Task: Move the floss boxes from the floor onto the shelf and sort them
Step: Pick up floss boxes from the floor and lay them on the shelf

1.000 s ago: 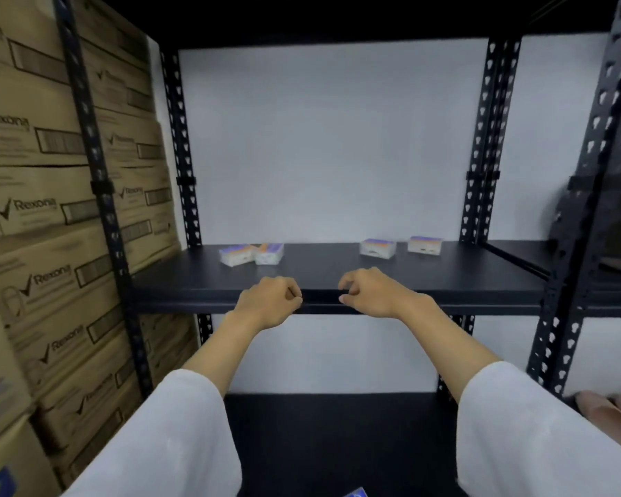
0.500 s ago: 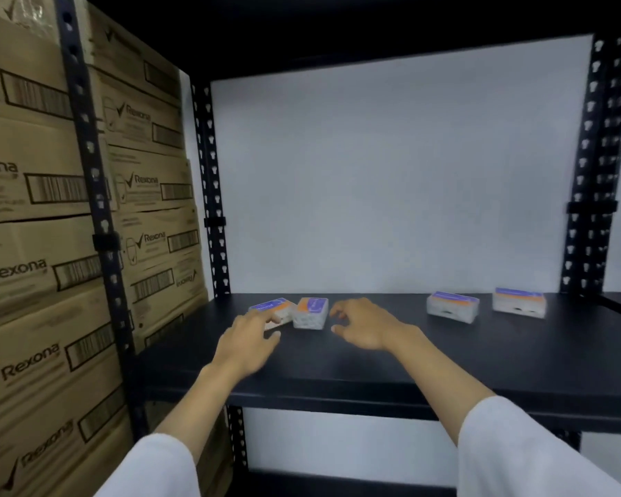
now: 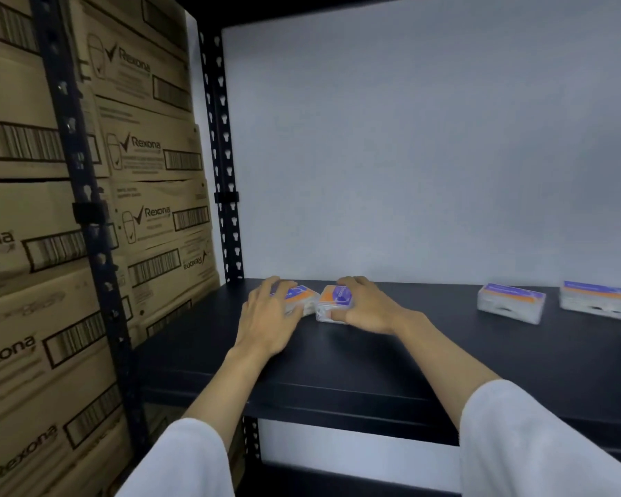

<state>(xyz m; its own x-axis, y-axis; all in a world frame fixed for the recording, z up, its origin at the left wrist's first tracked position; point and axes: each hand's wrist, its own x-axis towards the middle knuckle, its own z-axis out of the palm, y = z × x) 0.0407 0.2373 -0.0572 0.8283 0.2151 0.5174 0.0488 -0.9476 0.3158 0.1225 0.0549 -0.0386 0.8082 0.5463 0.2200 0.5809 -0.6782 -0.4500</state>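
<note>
Gripped: two clear plastic floss boxes with orange-purple labels, left hand [image 3: 270, 319] on one [image 3: 299, 299], right hand [image 3: 368, 305] on the other [image 3: 334, 305], far-left on the black metal shelf [image 3: 409, 360]; best slid flush, labels aligned.

The shelf [image 3: 391, 356] lies bare along its front and through the wide middle stretch between the two pairs of boxes, so a hand can pass there. At the back left, two boxes [image 3: 334, 304] sit touching, each covered by a hand [image 3: 269, 317]; at the back right, two more boxes [image 3: 511, 303] stand slightly apart. Cartons [image 3: 151, 209] and a black upright [image 3: 226, 195] wall off the left side. The white wall [image 3: 427, 156] closes the back, and an upper shelf [image 3: 302, 9] caps the space.
</note>
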